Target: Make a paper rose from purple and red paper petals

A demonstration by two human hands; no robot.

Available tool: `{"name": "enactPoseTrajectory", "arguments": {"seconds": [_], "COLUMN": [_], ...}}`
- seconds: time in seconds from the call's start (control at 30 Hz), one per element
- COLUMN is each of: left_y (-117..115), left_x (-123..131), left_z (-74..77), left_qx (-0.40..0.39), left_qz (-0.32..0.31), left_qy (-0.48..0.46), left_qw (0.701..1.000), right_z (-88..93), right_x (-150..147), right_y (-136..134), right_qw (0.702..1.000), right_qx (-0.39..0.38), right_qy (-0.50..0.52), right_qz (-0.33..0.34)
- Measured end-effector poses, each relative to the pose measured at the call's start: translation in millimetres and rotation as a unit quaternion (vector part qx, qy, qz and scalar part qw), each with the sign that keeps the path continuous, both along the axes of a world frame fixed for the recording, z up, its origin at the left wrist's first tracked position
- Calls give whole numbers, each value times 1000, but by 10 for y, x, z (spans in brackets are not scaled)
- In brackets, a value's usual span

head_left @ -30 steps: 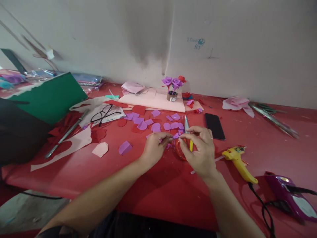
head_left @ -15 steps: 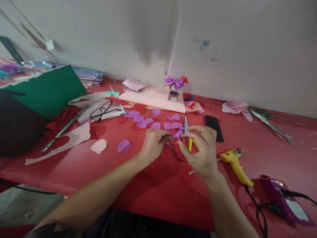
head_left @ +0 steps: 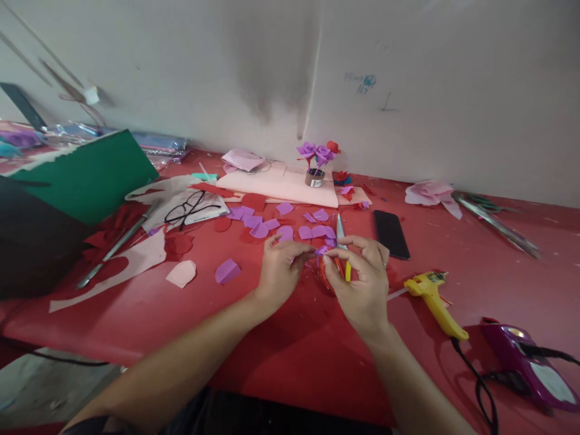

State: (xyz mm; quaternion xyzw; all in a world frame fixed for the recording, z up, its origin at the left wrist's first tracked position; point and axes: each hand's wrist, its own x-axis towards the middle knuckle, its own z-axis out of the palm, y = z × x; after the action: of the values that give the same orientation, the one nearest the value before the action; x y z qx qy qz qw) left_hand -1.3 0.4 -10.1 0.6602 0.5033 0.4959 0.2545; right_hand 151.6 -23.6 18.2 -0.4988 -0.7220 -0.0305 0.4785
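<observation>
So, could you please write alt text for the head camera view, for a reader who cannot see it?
A person's left hand pinches a small purple piece over a red table, the right hand also at it. Purple cut pieces lie beyond, before a pot of purple and red flowers; a phone and a yellow glue gun lie to the right.

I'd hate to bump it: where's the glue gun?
In the head view, the glue gun lies at right, between the right hand and the purple device.
</observation>
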Motion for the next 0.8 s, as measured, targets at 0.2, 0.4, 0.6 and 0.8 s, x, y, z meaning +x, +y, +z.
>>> {"name": "enactPoseTrajectory", "arguments": {"seconds": [0.2,0.4,0.6,0.8], "left_y": [41,10,-8,36], "left_x": [31,38,24,13], "left_z": [-13,40,58,54], "left_qx": [-99,-144,-130,-149], "left_qz": [-61,-90,-123,-136], "left_qy": [-225,-290,-245,-237], "left_qw": [967,942,953,950], "right_z": [76,33,21,62], "right_x": [40,54,40,154], "right_y": [-37,-28,-9,41], "right_qw": [998,997,996,991], "right_qx": [32,52,72,125], "right_qy": [30,38,17,-30], "right_qz": [40,43,40,26]}}
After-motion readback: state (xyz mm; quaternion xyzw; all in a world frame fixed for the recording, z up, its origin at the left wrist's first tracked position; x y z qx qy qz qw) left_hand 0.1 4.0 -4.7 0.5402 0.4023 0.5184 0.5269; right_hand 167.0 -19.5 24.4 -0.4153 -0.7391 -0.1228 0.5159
